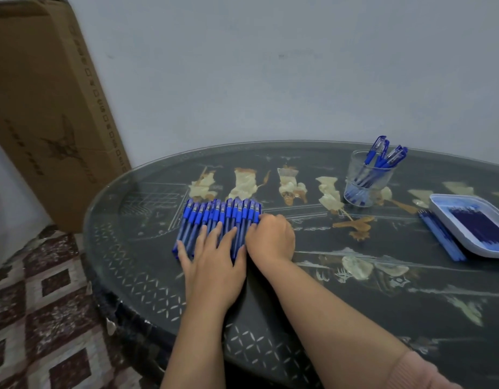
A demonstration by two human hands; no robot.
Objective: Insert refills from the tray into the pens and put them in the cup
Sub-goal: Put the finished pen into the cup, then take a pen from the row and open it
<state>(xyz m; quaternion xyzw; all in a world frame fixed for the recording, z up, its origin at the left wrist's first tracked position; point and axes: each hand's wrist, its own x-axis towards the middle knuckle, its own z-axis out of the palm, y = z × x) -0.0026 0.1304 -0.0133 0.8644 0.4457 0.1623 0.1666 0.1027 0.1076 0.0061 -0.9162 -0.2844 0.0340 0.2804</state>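
Cardboard box [46, 108]: a tall carton leans on the wall, off the table's left edge.
Row of pens [214, 217]: capped blue pens lie side by side on the glass-topped table [355, 290], caps away from the person, probably kept tight so one can be taken at a time.
Left hand [214, 262]: fingers straight and spread, it presses flat on the barrels, likely to stop the row rolling.
Right hand [272, 240]: it touches the row's right end, fingers curled under. The fingertips are hidden, so it is unclear whether a pen is pinched.
Cup [366, 183]: a clear glass stands well to the right of the row, with several capped pens [383, 155] standing in it.
Loose bundle [442, 237]: slim blue sticks, pens or refills, lie just beside the tray.
Tray [444, 209]: white, at the right edge, it holds dark blue refills [489, 228] within the right hand's reach.
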